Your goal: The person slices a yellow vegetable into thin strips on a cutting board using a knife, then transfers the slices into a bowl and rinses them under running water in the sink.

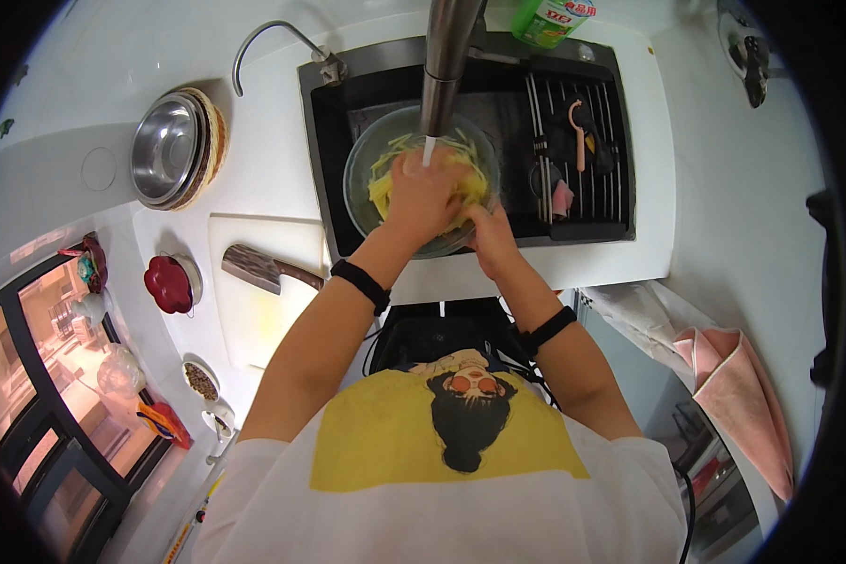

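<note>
A clear bowl (356, 166), apparently glass, stands in the black sink (511, 151) with thin pale-yellow vegetable strips (379, 192) in it. My left hand (426, 194) is down in the bowl among the strips, its fingertips mostly hidden and blurred. From the metal faucet (443, 77), a white stream of water (428, 149) falls onto the back of that hand. My right hand (493, 236) grips the bowl's near right rim, thumb towards the inside.
Left of the sink, a cleaver (252, 268) lies on a white cutting board (229, 317). Nested metal bowls (163, 149) rest beyond it. A rack (592, 201) with a pink peeler (580, 141) spans the sink's right side. A green bottle (546, 25) stands behind.
</note>
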A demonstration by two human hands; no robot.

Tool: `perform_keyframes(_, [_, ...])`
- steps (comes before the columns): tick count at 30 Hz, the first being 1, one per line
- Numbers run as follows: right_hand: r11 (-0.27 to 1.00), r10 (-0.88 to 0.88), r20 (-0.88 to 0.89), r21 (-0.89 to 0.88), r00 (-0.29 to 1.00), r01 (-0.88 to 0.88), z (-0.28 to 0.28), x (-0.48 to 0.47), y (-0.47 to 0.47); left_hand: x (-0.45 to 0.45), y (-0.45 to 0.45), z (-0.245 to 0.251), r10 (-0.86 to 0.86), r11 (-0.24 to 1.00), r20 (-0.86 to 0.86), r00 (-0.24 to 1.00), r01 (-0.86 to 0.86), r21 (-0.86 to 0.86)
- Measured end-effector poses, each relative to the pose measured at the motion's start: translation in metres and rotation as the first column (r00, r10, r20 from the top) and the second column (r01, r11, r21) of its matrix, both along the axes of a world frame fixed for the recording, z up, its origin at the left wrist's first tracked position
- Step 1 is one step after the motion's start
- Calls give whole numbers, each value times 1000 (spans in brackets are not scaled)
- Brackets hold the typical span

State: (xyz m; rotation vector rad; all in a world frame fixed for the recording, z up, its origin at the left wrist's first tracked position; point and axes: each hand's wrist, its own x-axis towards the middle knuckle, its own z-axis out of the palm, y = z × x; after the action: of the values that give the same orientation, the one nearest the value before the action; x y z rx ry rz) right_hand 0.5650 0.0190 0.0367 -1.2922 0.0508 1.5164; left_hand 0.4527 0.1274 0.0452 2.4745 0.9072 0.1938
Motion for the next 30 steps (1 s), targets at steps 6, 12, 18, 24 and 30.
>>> perform_keyframes(6, [997, -75, 3, 16, 997, 75, -4, 12, -10, -43, 14, 8, -325, 938, -247, 913, 344, 40])
perform_keyframes(12, [998, -64, 25, 10, 998, 64, -1, 2, -11, -32, -4, 31, 2, 1000, -214, 977, -8, -25])
perform_keyframes(18, [999, 42, -9, -18, 999, -42, 0, 6, -10, -22, 31, 10, -88, 992, -106, 990, 78, -99])
perform_keyframes(24, [999, 40, 28, -39, 999, -39, -5, 13, -11, -29, 53, -6, 527, 550, 174, 832, -178, -816])
perform_keyframes(30, [1000, 14, 20, -16, 1000, -13, -11, 15, -16, -42, 44, 7, 543, 622, 209, 813, -223, -750])
